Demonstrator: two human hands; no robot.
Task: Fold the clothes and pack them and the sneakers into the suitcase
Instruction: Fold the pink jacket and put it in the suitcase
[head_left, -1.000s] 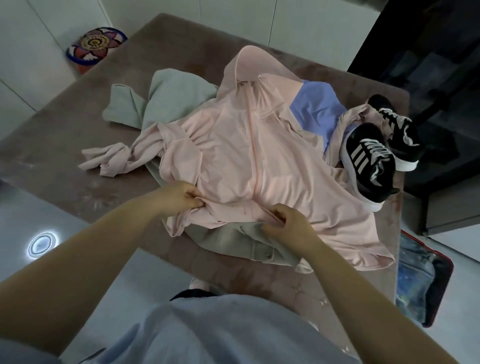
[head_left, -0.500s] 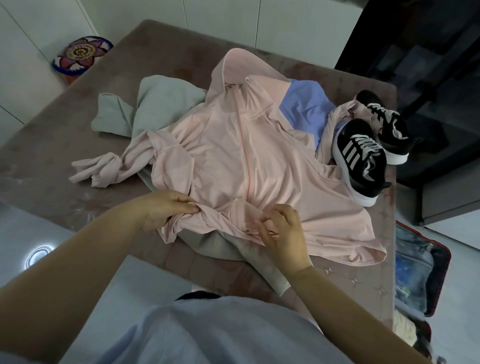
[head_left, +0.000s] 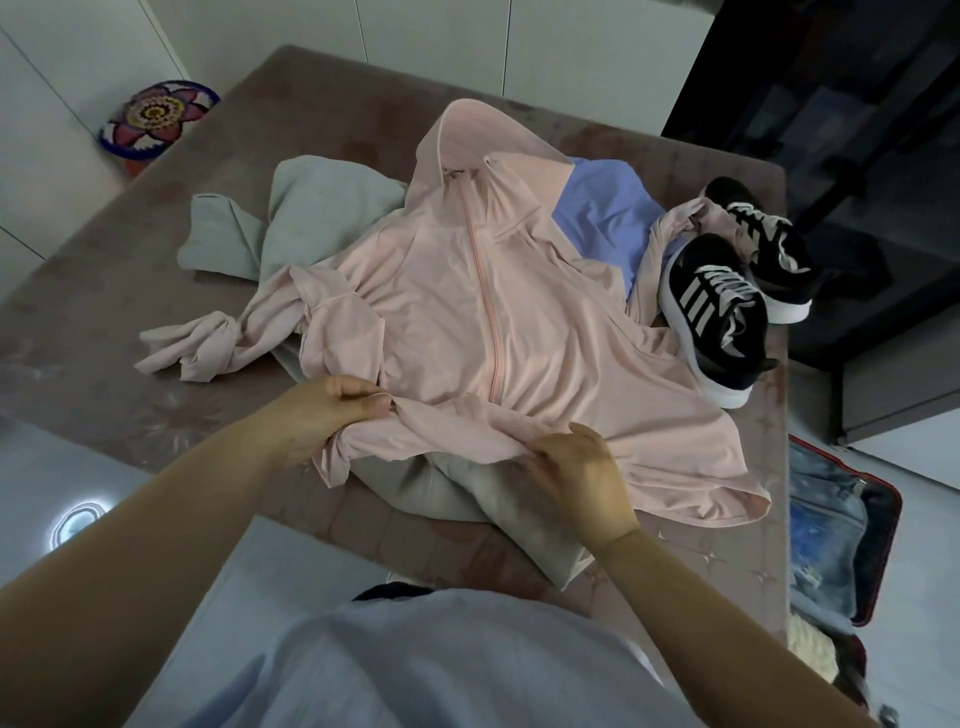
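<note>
A pink zip-up hooded jacket (head_left: 467, 312) lies spread front-up across the brown table (head_left: 104, 270), its hood at the far end. My left hand (head_left: 332, 415) pinches the bunched hem at the near left. At the hem near the zipper's bottom, my right hand (head_left: 576, 478) grips the fabric. A beige garment (head_left: 467, 488) lies under the hem. A grey-green garment (head_left: 311, 218) and a blue one (head_left: 608, 213) lie beneath the jacket farther back. Two black sneakers (head_left: 722, 312) with white stripes stand at the table's right edge. The open suitcase (head_left: 841, 530) lies on the floor at the right.
A colourful round stool or cushion (head_left: 156, 119) stands on the floor at the far left. A round floor light (head_left: 72, 519) glows at the near left. Dark furniture fills the upper right. One jacket sleeve (head_left: 197, 348) lies knotted on the table's left part.
My left hand has shifted slightly along the hem and my right hand has moved right along it, pulling the fabric flatter. The camera view drifted a little.
</note>
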